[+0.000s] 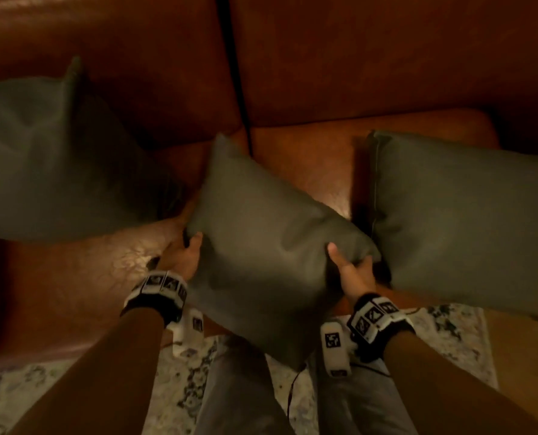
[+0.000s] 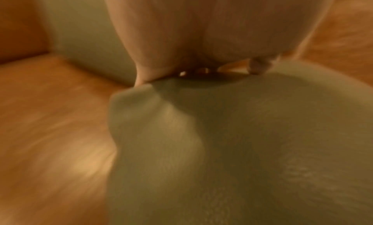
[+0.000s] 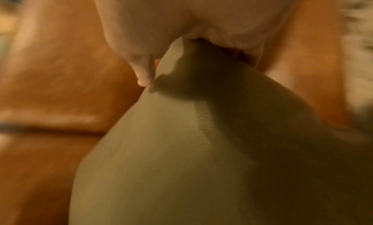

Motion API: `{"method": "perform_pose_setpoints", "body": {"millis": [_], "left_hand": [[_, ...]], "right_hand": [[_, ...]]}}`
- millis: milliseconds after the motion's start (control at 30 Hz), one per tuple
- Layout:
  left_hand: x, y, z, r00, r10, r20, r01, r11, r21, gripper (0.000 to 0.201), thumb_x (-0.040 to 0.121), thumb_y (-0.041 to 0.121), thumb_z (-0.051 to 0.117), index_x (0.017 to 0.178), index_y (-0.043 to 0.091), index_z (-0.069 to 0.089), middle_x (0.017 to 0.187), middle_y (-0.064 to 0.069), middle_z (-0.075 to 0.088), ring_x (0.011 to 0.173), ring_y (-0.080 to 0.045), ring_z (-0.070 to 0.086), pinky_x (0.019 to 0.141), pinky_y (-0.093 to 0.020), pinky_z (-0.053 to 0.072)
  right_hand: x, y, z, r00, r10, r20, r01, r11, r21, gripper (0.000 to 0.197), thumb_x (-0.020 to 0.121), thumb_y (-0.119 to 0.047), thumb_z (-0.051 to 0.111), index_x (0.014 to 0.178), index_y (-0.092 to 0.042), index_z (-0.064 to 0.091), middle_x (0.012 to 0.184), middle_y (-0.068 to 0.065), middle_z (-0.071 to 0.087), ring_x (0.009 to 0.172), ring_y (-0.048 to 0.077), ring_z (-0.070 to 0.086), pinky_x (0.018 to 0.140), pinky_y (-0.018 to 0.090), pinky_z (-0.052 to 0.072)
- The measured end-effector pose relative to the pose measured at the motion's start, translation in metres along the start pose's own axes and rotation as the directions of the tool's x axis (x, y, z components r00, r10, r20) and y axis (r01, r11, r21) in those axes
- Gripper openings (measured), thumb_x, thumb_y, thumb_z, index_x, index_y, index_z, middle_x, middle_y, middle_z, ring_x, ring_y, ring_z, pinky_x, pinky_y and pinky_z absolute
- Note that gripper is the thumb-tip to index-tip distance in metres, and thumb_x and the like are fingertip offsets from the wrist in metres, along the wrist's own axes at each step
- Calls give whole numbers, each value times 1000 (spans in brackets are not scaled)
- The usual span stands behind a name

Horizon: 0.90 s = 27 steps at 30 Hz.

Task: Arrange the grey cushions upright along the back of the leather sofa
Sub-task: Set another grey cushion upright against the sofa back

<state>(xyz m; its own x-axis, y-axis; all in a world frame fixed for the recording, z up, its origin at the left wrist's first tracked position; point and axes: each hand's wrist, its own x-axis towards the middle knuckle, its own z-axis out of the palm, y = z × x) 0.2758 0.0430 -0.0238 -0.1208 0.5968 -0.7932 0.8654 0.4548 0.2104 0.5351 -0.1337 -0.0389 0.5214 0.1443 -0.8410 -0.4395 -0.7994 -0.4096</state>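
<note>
Head view: left hand (image 1: 180,255) and right hand (image 1: 352,271) apparently pinch middle cushion (image 1: 271,246).

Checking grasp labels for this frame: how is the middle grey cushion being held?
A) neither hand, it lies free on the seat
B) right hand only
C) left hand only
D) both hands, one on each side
D: in the head view the left hand grips the left edge of the middle cushion and the right hand grips its right corner; both wrist views show fingers pinching the grey fabric.
</note>
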Motion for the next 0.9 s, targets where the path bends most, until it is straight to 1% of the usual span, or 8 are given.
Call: {"method": "perform_pose_setpoints", "body": {"millis": [100, 200, 333, 467, 600, 733, 833, 900], "left_hand": [[-21, -45, 2, 989, -142, 43, 147, 977, -152, 52, 98, 50, 33, 142, 22, 36, 146, -25, 46, 128, -46, 48, 111, -51, 35], [-19, -55, -5, 977, -211, 38, 214, 956, -201, 48, 97, 39, 40, 135, 8, 44, 140, -26, 50, 124, -46, 50, 106, -48, 39], [14, -19, -20, 999, -39, 2, 34, 851, -524, 63, 88, 33, 52, 147, 17, 37, 150, -14, 44, 135, -36, 44, 116, -49, 32], [30, 24, -34, 998, -52, 23, 55, 796, -603, 104, 68, 80, 56, 150, 21, 31, 154, -7, 40, 137, -34, 43, 118, -49, 29], [16, 52, -55, 992, 106, -66, -121, 702, -702, 83, 62, 67, 68, 135, 32, 47, 140, -4, 56, 122, -31, 57, 107, -53, 44], [13, 71, -76, 931, 250, -265, -360, 527, -770, 63, 71, 65, 61, 125, 35, 49, 134, -1, 58, 121, -25, 58, 105, -50, 46], [23, 84, -90, 920, 246, -304, -391, 566, -726, 88, 69, 70, 57, 145, 34, 30, 150, -1, 44, 131, -25, 49, 110, -48, 41], [36, 88, -94, 942, 206, -265, -334, 664, -669, 101, 62, 75, 58, 148, 35, 23, 153, -2, 40, 133, -28, 46, 111, -51, 39]], "right_hand": [[-1, -31, 8, 989, -149, 16, 150, 985, -81, 74, 78, -45, 76, 142, -25, 45, 137, 7, 60, 128, 31, 56, 108, 38, 43], [13, -54, 15, 972, -234, 32, 236, 962, -137, 61, 83, -41, 73, 137, -25, 50, 131, 6, 63, 125, 28, 57, 96, 27, 40], [29, -80, 31, 983, -140, 121, 154, 980, -122, 77, 81, -48, 72, 146, -26, 39, 144, 6, 54, 131, 31, 52, 101, 31, 39], [26, -106, 44, 957, -229, 179, 252, 961, -116, 90, 73, -56, 74, 150, -30, 35, 154, 1, 46, 140, 29, 44, 118, 48, 33], [7, -138, 33, 908, -417, 37, 418, 906, -58, 82, 76, -52, 74, 145, -35, 34, 141, 1, 56, 125, 26, 55, 110, 43, 43], [-7, -175, 35, 769, -638, -38, 638, 770, -7, 80, 74, -53, 73, 139, -28, 33, 126, -2, 58, 115, 21, 59, 105, 36, 46], [0, -199, 51, 689, -725, 16, 724, 687, -61, 83, 76, -49, 73, 140, -22, 29, 131, 3, 59, 117, 19, 59, 100, 28, 45], [8, -209, 57, 718, -690, 93, 696, 706, -133, 84, 80, -43, 73, 146, -24, 25, 143, 5, 54, 121, 17, 55, 100, 26, 41]]}}
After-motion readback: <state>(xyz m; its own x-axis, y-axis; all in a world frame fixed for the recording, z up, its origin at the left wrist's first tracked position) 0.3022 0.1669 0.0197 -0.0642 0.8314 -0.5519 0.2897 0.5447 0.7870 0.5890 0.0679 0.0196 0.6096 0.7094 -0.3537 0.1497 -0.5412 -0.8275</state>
